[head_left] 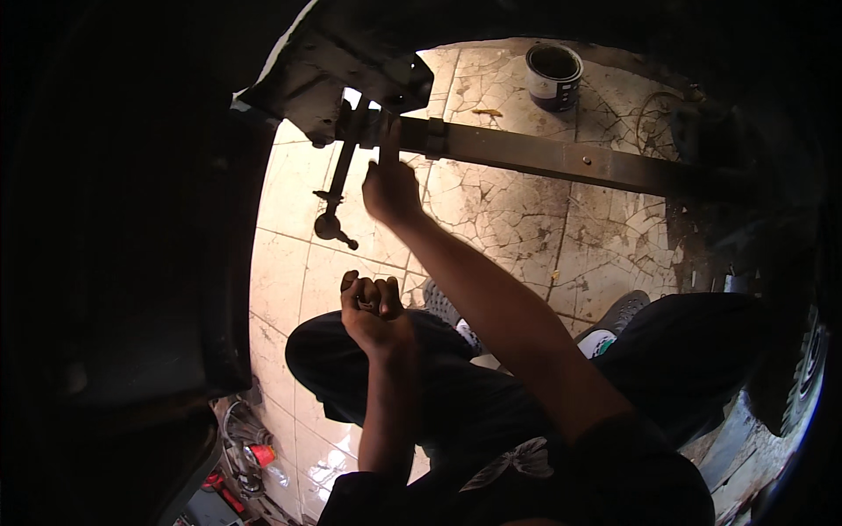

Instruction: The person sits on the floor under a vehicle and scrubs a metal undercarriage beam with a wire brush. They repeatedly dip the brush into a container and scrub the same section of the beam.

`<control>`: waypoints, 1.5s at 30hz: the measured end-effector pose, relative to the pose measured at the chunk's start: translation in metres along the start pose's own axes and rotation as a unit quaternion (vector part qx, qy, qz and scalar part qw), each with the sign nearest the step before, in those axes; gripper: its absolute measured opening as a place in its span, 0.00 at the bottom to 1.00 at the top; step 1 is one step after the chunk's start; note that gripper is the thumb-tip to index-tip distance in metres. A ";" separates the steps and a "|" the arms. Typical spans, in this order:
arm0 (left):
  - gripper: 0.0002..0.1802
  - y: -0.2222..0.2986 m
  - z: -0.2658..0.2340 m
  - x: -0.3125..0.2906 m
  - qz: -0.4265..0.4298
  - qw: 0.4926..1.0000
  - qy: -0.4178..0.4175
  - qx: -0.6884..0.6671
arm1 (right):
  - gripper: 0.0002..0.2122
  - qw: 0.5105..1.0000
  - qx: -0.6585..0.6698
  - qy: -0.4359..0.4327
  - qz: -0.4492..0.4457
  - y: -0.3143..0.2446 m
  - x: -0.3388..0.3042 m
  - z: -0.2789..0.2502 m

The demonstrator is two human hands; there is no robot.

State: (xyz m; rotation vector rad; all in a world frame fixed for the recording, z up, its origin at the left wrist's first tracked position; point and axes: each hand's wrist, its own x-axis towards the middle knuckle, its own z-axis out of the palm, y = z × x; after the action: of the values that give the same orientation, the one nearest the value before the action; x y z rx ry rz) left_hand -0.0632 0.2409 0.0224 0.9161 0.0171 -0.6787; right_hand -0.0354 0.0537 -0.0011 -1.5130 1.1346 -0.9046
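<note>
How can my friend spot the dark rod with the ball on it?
Find the long flat bar crossing the upper picture. Near its left end, left of the person's right hand, a thin dark rod slants down the picture. Unlike the bar, it has a round knob near its tip.

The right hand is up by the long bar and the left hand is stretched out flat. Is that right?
No, the left hand isn't flat: the head view shows it curled up. The right hand is up by the long bar.
</note>
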 end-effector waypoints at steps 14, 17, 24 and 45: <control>0.11 0.069 0.002 0.064 0.112 0.939 -0.028 0.324 | 0.46 0.995 0.018 0.044 -0.083 0.011 0.023 0.019; 0.12 0.063 0.005 0.058 0.130 0.940 -0.037 0.315 | 0.45 0.997 -0.002 0.005 -0.075 0.005 0.033 0.009; 0.12 0.052 0.037 0.042 0.105 0.968 -0.108 0.202 | 0.42 0.995 0.013 -0.087 -0.039 0.029 -0.060 -0.064; 0.16 -0.016 0.099 0.024 -0.155 0.890 -0.254 0.345 | 0.31 0.974 -0.131 0.086 0.166 0.007 -0.077 -0.300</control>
State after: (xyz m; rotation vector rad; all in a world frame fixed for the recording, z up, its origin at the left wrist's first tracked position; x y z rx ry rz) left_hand -0.0793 0.1488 0.0656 1.4039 -0.5909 -1.2515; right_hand -0.3391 0.0448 0.0591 -1.4093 1.6304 -0.6831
